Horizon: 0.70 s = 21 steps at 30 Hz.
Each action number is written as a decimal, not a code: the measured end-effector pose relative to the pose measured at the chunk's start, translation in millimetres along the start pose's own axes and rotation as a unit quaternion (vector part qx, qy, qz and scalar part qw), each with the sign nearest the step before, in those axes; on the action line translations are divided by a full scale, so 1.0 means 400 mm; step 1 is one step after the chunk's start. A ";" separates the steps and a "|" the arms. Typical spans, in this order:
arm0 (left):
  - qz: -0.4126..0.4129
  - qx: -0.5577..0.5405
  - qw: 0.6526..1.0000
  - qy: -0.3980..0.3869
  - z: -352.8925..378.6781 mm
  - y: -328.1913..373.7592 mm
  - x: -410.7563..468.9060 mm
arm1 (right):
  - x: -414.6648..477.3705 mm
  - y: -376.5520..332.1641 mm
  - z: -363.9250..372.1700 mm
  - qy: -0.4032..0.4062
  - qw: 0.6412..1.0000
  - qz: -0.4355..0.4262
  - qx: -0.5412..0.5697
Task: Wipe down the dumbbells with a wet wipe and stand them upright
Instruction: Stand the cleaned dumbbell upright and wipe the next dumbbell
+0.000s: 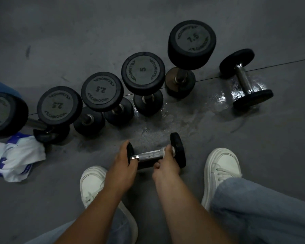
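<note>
Dumbbell lay sideways: left hand fingers wrapped its end plate, right hand fingers pinched wet wipe on handle.

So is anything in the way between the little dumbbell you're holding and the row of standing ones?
Nothing visible. Only bare, wet floor lies between the small dumbbell and the upright row. The wipes packet sits off left.
</note>
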<state>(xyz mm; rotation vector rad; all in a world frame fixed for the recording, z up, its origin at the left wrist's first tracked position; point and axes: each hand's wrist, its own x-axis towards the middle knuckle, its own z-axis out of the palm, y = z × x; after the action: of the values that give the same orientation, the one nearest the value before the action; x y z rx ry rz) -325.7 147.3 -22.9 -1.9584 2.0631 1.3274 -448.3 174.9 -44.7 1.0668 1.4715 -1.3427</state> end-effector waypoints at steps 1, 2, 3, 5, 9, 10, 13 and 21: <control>0.006 0.000 1.000 0.002 -0.001 0.001 -0.005 | -0.008 -0.003 -0.008 -0.005 1.000 0.009 0.009; 0.009 -0.002 1.000 0.004 -0.002 0.002 -0.007 | -0.012 -0.005 -0.014 -0.011 1.000 0.016 0.018; 0.011 -0.001 1.000 0.005 -0.002 0.002 -0.005 | -0.010 -0.006 -0.013 -0.015 0.999 0.020 0.024; 0.010 0.004 1.000 0.002 0.002 -0.002 0.001 | -0.004 -0.015 0.003 -0.015 0.999 0.037 0.034; 0.003 0.002 1.000 -0.013 -0.003 -0.001 0.000 | -0.006 -0.022 0.002 -0.022 0.996 0.058 0.060; 0.003 0.003 1.000 -0.018 -0.004 0.001 -0.003 | -0.007 -0.018 -0.013 -0.037 0.996 0.051 0.062; -0.001 -0.003 0.999 -0.046 -0.008 -0.003 -0.008 | 0.000 -0.011 -0.035 -0.060 0.996 0.054 0.045; -0.027 0.116 0.990 -0.079 -0.003 0.017 -0.047 | 0.000 -0.003 -0.040 -0.027 0.998 0.051 0.027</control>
<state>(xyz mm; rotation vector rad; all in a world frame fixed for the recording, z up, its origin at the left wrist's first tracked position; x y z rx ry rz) -326.6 161.2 -8.5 -1.7426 1.9751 1.1320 -449.9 190.6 -43.4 1.1170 1.3292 -1.3354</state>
